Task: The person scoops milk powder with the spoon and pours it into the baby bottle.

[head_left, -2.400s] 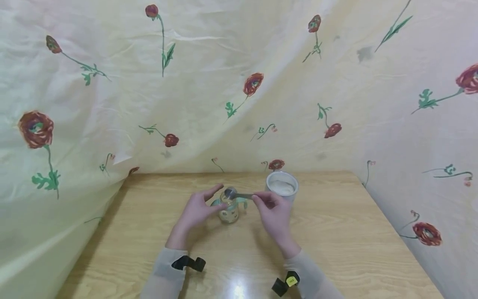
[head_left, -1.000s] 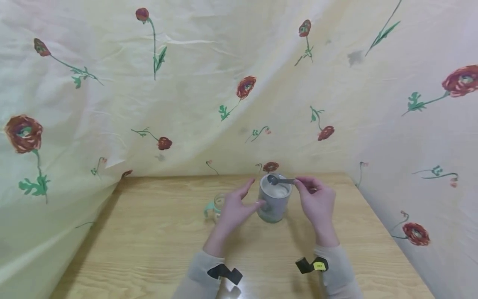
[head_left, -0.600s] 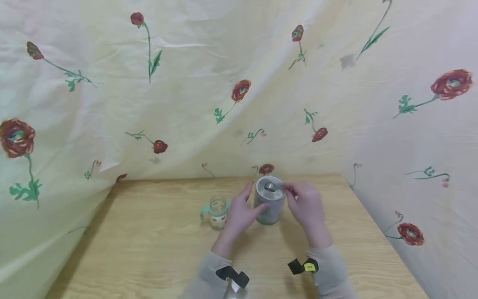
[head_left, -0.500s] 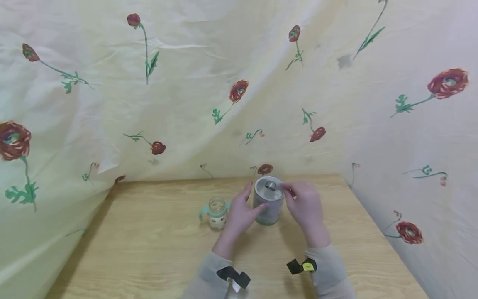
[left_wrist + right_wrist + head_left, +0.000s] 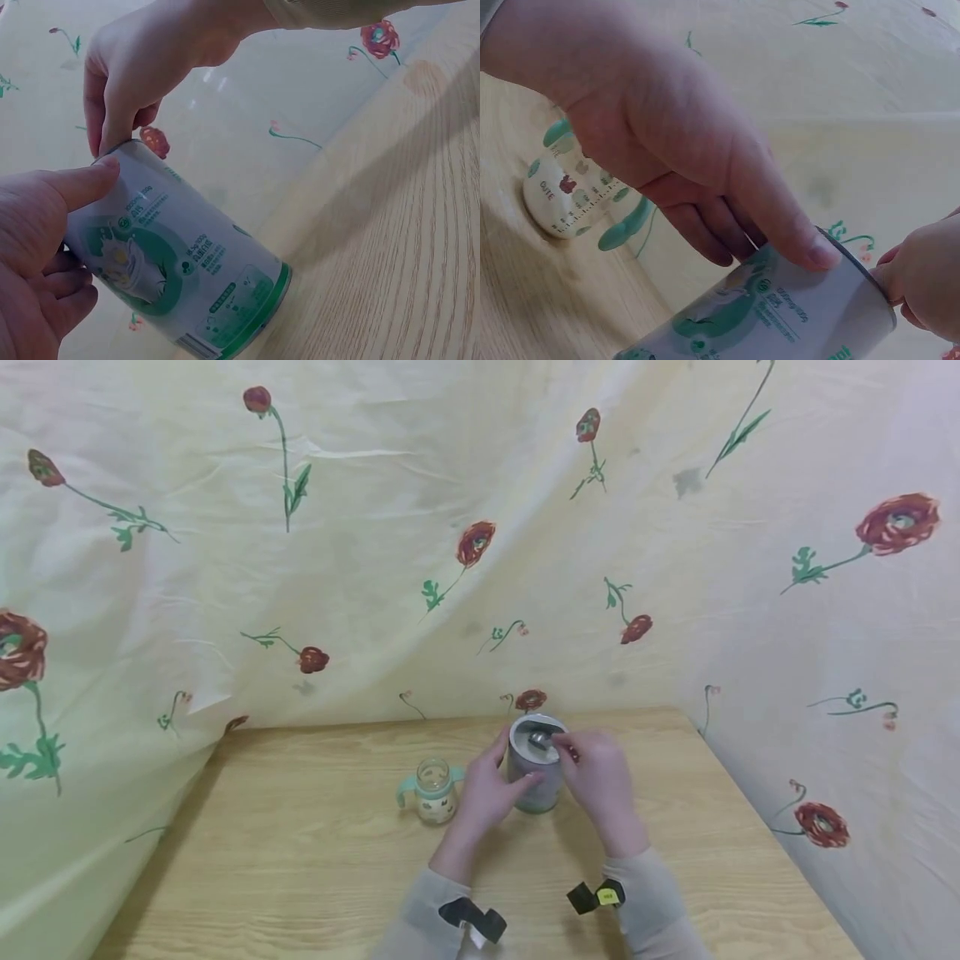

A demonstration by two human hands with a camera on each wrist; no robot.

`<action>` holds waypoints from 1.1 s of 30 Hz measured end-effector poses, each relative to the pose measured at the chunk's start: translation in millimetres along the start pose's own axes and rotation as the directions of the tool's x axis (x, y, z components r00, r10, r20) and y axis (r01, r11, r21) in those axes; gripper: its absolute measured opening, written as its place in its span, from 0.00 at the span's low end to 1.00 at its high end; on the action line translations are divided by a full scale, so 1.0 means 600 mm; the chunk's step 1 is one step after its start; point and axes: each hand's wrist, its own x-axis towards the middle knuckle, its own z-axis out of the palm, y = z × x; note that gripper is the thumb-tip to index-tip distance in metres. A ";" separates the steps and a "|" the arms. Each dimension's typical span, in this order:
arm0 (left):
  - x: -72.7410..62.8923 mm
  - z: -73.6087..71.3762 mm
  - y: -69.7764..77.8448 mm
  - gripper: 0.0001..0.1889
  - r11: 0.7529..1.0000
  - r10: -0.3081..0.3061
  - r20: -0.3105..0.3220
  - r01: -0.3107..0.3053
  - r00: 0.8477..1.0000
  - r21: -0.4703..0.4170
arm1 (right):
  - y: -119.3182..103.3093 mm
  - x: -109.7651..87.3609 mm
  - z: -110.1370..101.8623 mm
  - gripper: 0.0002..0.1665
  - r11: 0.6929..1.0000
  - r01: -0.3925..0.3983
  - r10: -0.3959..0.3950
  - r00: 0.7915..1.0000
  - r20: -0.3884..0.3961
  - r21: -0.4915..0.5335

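Note:
My left hand [image 5: 489, 789] grips the side of a milk powder can [image 5: 187, 262], thumb on the near wall and fingers round the far side. The can stands upright with no lid on, and pale powder shows inside. My right hand [image 5: 600, 777] pinches a metal measuring spoon [image 5: 539, 739], its bowl inside the can's mouth. In both wrist views the spoon is hidden by the can wall and the right fingers [image 5: 922, 270]. Left of the left hand stands an uncapped baby bottle [image 5: 435, 793] with mint green handles, partly filled with something pale.
A wooden table [image 5: 300, 860] carries both containers near its back edge. Behind and at the sides hangs a pale curtain [image 5: 375, 527] printed with red flowers. Black wrist camera mounts [image 5: 472, 917] sit on both sleeves.
Both hands have moved right from the bottle to the can. My left hand now grips the can, and the spoon has gone from over the bottle down into the can's mouth.

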 end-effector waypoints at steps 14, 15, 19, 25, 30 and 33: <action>-0.001 0.014 0.000 0.48 1.000 -0.024 -0.037 0.024 0.999 -0.006 | -0.018 0.003 0.005 0.05 0.993 -0.087 0.076 0.986 0.147 0.074; -0.001 0.015 0.000 0.48 1.000 -0.025 -0.039 0.024 0.999 -0.006 | -0.018 0.004 0.004 0.05 0.991 -0.102 0.088 0.983 0.162 0.083; -0.002 0.016 0.000 0.48 1.000 -0.021 -0.041 0.021 0.999 -0.002 | -0.018 0.009 0.001 0.04 0.971 -0.200 0.165 0.956 0.241 0.131; -0.003 0.016 0.001 0.47 0.999 -0.032 -0.043 0.031 0.999 -0.020 | -0.011 0.009 0.003 0.05 0.947 -0.276 0.223 0.933 0.283 0.165; -0.002 0.017 0.000 0.46 1.000 -0.022 -0.050 0.022 0.998 -0.011 | -0.001 0.006 0.006 0.07 0.992 -0.084 0.070 0.988 0.141 0.096; -0.001 0.018 0.000 0.46 1.000 -0.011 -0.057 0.010 0.998 -0.012 | 0.004 0.006 0.006 0.09 0.999 -0.008 0.004 0.997 0.078 0.041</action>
